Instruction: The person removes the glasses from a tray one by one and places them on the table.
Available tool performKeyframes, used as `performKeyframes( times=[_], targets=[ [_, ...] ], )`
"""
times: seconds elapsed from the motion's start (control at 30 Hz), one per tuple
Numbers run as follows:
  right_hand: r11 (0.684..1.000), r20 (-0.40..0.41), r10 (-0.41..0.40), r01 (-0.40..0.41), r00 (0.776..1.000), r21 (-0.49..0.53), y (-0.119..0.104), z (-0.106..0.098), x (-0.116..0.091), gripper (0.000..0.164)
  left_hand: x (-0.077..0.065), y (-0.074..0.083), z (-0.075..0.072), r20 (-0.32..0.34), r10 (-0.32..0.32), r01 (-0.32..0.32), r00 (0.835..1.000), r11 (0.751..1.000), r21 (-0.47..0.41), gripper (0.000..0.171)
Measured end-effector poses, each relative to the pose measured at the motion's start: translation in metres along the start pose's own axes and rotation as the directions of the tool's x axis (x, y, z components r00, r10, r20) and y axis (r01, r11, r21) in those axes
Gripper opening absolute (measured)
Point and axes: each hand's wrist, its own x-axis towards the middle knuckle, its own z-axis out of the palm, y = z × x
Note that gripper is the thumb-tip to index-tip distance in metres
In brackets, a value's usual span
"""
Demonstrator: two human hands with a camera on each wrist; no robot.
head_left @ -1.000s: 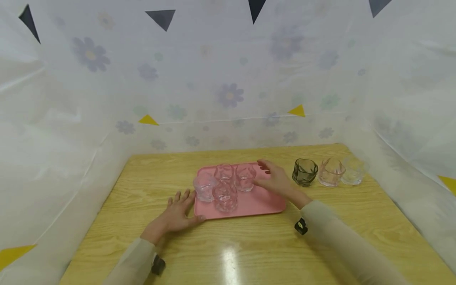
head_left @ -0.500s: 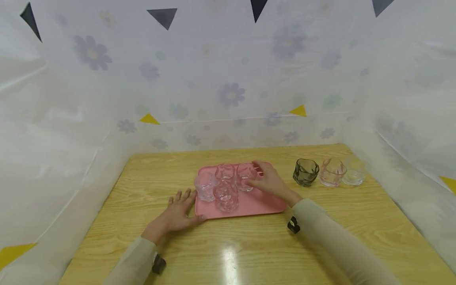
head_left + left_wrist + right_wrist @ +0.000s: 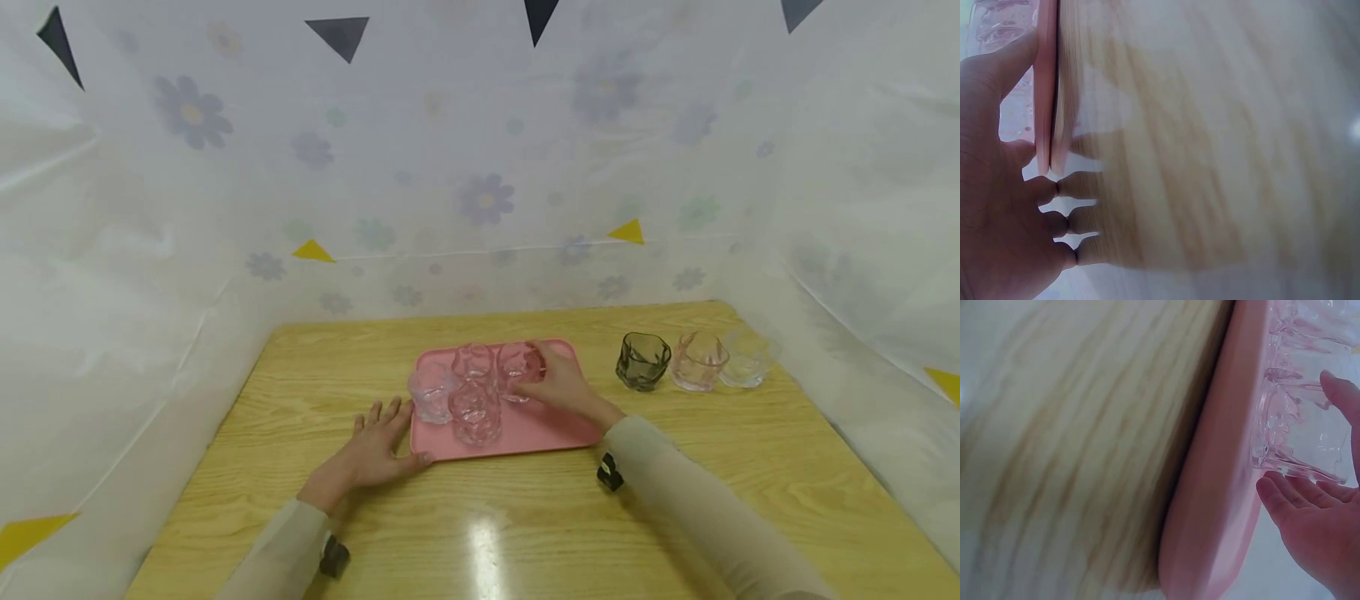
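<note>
While the left hand [image 3: 373, 454] lies fingers apart against the smooth pink tray [image 3: 543, 429] on the wood-grained tabletop [image 3: 412, 533], the right hand [image 3: 564, 385] brackets a wavy, see-through glass [image 3: 514, 372] on that tray; whether thumb and fingers actually grip it, I can't quite tell.

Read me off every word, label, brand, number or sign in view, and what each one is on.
No readable text anywhere.
Pink tray, the glasses on it and the smoky glass: no lettering visible.
Black device by the right sleeve: a small pale mark, too small to read.
Backdrop: flowers and triangles, no letters.
</note>
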Motion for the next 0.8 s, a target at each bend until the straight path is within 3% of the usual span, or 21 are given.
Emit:
performKeyframes(
  times=[0.33, 0.8],
  targets=[
    [0.995, 0.01, 0.08, -0.081, 0.997, 0.057, -0.003, 0.0071, 0.0027, 0.1, -0.0008, -0.0008, 0.0003, 0.01, -0.005, 0.005, 1.0, 1.0, -0.015, 0.105],
    [0.996, -0.018, 0.057, -0.056, 0.998, 0.071, -0.0087, 0.0032, -0.0019, 0.092, 0.0, -0.0029, 0.0005, 0.013, -0.002, 0.002, 1.0, 1.0, -0.004, 0.106]
  ],
)
